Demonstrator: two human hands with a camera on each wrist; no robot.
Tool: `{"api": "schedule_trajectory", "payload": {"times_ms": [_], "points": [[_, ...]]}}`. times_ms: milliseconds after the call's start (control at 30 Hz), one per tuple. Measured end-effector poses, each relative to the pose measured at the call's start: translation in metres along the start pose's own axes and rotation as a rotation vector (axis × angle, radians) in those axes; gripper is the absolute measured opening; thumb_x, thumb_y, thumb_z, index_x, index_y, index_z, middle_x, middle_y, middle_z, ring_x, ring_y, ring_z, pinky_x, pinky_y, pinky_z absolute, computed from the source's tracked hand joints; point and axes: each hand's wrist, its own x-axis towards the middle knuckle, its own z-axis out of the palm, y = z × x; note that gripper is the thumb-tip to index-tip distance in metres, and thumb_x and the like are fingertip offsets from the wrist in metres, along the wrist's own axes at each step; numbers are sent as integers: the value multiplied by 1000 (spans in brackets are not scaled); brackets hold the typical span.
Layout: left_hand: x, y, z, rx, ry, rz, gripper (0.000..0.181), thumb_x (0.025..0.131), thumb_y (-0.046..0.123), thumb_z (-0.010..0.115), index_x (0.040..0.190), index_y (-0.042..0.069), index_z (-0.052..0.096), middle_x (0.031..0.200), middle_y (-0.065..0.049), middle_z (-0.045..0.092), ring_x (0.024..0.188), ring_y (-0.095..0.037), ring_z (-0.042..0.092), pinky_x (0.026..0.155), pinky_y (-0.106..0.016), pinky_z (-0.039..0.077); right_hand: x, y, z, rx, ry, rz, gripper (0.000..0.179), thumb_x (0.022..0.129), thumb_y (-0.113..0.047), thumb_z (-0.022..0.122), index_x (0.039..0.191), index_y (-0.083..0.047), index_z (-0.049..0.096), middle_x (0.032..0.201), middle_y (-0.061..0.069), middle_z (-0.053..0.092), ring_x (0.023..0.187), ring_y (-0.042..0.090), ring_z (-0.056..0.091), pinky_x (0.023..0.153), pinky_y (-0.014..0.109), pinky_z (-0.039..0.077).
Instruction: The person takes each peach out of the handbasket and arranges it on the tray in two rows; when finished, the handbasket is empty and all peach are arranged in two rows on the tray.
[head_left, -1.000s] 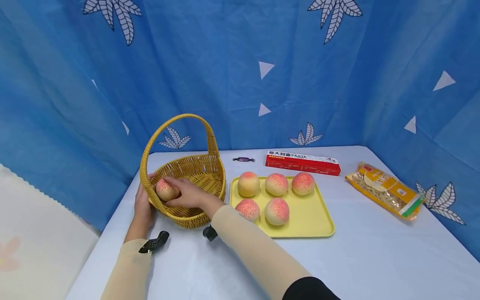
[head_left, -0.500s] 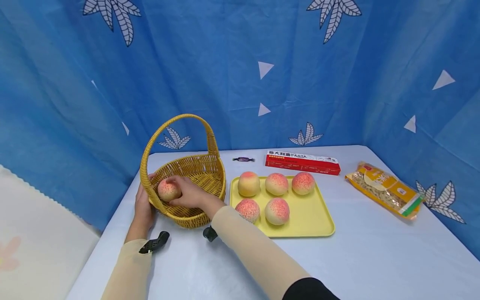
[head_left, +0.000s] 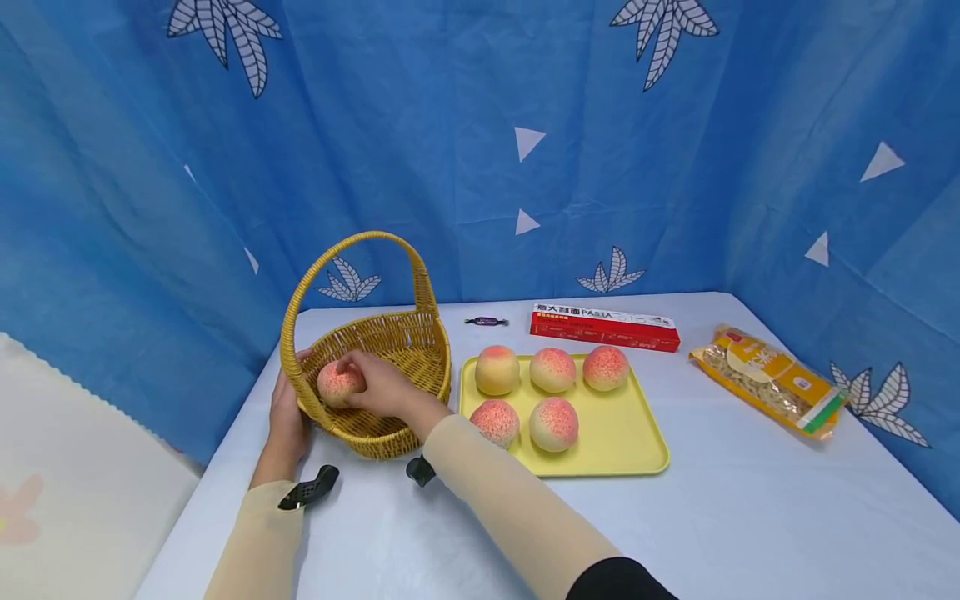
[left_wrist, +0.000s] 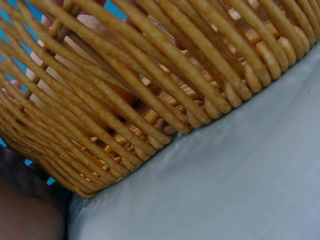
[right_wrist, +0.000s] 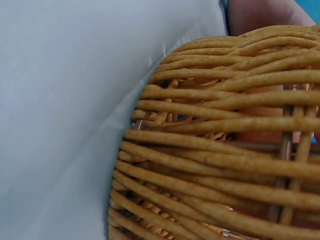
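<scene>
My right hand reaches over the near rim into a woven wicker basket, its fingers and thumb around a pink-speckled peach. The peach sits low inside the basket's left end. Along the basket's outer left side lies my left hand, its fingers extended up to the rim and partly hidden by the handle. In the left wrist view, the basket's weave fills the upper part, with part of my left hand at the lower left. The basket wall also hides most of the right wrist view.
Right of the basket stands a yellow tray bearing several peaches. Behind it are a wrapped purple candy and a red pasta box. A yellow pasta bag lies farther right. The tall basket handle arches overhead.
Inside the basket, the peach has shifted slightly right, with my right hand still on it and its fingers moved a little. My left hand and the basket stay in place.
</scene>
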Motion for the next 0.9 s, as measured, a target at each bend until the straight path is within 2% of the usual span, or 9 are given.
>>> {"api": "schedule_trajectory", "payload": {"times_ms": [133, 267, 333, 433, 633, 733, 900], "points": [[0, 0, -1, -16, -1, -12, 42, 107, 34, 37, 148, 23, 40, 145, 5, 40, 132, -11, 37, 96, -15, 39, -3, -2, -2, -28, 34, 14, 26, 94, -23, 71, 116, -24, 57, 127, -4, 58, 114, 8, 55, 99, 22, 47], [-1, 1, 0, 1, -5, -14, 47, 106, 45, 37, 148, 24, 40, 146, 5, 40, 131, -11, 39, 95, -14, 40, -5, -3, -3, -35, 70, 32, 19, 93, -25, 71, 106, -23, 57, 121, -4, 54, 102, 8, 51, 88, 20, 45], [-1, 1, 0, 6, -7, -12, 50, 105, 50, 37, 148, 24, 39, 145, 4, 41, 131, -11, 40, 94, -14, 42, -5, -3, -3, -41, 83, 43, 19, 93, -26, 71, 104, -22, 56, 123, -3, 52, 103, 8, 51, 88, 20, 45], [-1, 1, 0, -8, -3, -17, 50, 105, 49, 38, 149, 24, 39, 145, 5, 41, 132, -12, 40, 95, -15, 42, -6, -3, -3, -29, 88, 73, 26, 92, -27, 72, 111, -22, 55, 128, -2, 50, 110, 9, 54, 93, 20, 47], [-3, 1, -1, -21, 7, -14, 45, 107, 41, 39, 148, 24, 40, 145, 5, 40, 134, -12, 38, 98, -17, 39, -4, -4, -1, -47, 62, 93, 59, 92, -30, 73, 144, -22, 48, 135, 2, 50, 120, 13, 56, 102, 25, 48], [-3, 1, -1, -28, 1, -19, 44, 107, 40, 39, 148, 24, 40, 145, 5, 40, 134, -12, 39, 98, -16, 40, -3, -2, 0, -53, 39, 88, 61, 92, -32, 72, 147, -23, 47, 139, 0, 54, 124, 13, 56, 105, 26, 47], [-2, 0, -2, -30, -7, -19, 43, 107, 38, 39, 148, 24, 40, 146, 5, 39, 133, -12, 39, 97, -15, 41, -3, 0, 1, 20, 29, 99, 59, 91, -30, 74, 141, -20, 47, 136, 0, 60, 122, 12, 60, 102, 26, 49]]}}
